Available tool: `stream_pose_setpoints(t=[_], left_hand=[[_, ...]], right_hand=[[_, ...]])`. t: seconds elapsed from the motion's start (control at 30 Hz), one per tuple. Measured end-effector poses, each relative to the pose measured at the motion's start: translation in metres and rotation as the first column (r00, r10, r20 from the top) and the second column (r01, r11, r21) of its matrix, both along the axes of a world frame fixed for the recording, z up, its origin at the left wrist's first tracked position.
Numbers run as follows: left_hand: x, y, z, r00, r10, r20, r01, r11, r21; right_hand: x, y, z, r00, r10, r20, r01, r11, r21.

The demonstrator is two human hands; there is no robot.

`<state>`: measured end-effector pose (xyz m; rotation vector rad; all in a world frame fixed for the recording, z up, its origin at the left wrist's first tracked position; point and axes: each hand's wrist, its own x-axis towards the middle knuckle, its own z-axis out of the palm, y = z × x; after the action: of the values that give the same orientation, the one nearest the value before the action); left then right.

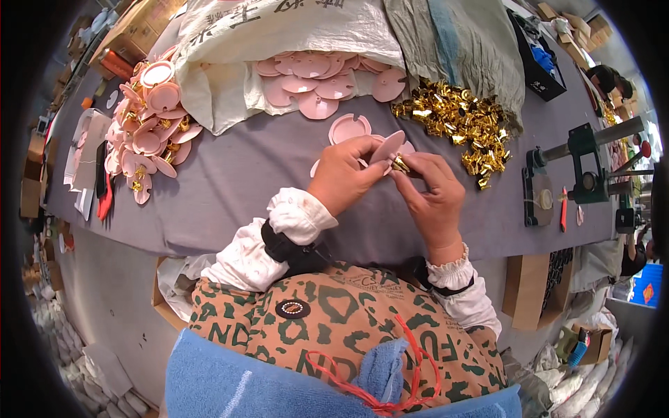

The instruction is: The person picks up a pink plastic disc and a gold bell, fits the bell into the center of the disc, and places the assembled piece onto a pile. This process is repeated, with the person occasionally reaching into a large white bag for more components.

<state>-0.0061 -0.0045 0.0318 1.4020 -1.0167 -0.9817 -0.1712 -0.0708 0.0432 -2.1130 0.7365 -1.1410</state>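
Note:
My left hand (pixel 346 173) grips a round pink plastic disc (pixel 387 147), tilted on its edge above the table. In the fingers of my right hand (pixel 432 193) is a small shiny gold clip (pixel 399 164), held against the disc's face; whether it is attached I cannot tell. A few more pink discs, among them a notched one (pixel 349 128), lie on the cloth just behind my hands and are partly covered by them. To the right spreads a heap of gold clips (pixel 456 118). At the left is a pile of pink discs (pixel 148 132), several bearing gold clips.
A white woven sack (pixel 286 35) at the back spills pink discs (pixel 317 80) onto the grey tablecloth (pixel 244 177). Beside it lies a greyish sack (pixel 481 49). A green hand press (pixel 582 164) stands at the right edge. Red-handled scissors (pixel 105 200) lie far left. A black box (pixel 540 59) sits back right.

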Motion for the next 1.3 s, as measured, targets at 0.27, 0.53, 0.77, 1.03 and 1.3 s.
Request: stream_pose_setpoints(t=[0.27,0.53,0.77,1.03,1.3], left_hand=[[-0.020,0.010,0.002,0.944,0.107,0.314,-0.036,0.974,-0.222],[-0.022,0.008,-0.004,0.937,0.077,0.340,0.025,0.957,-0.288],[-0.007,0.015,-0.019,0.836,0.125,0.534,0.144,0.889,-0.434],[0.130,0.058,0.022,0.615,0.607,0.503,-0.516,0.792,-0.325],[0.323,0.112,0.098,-0.219,0.683,0.696,-0.561,0.495,-0.663]], right_hand=[[-0.005,0.010,-0.007,0.996,-0.076,0.041,0.075,0.997,0.019],[-0.012,0.003,-0.009,0.996,-0.084,0.014,0.086,0.985,-0.150],[-0.010,0.006,-0.025,0.954,-0.136,0.267,-0.168,0.494,0.853],[-0.051,-0.093,-0.036,0.772,-0.350,-0.530,0.165,0.916,-0.365],[-0.056,-0.123,-0.050,0.762,-0.320,-0.562,0.187,0.941,-0.283]])
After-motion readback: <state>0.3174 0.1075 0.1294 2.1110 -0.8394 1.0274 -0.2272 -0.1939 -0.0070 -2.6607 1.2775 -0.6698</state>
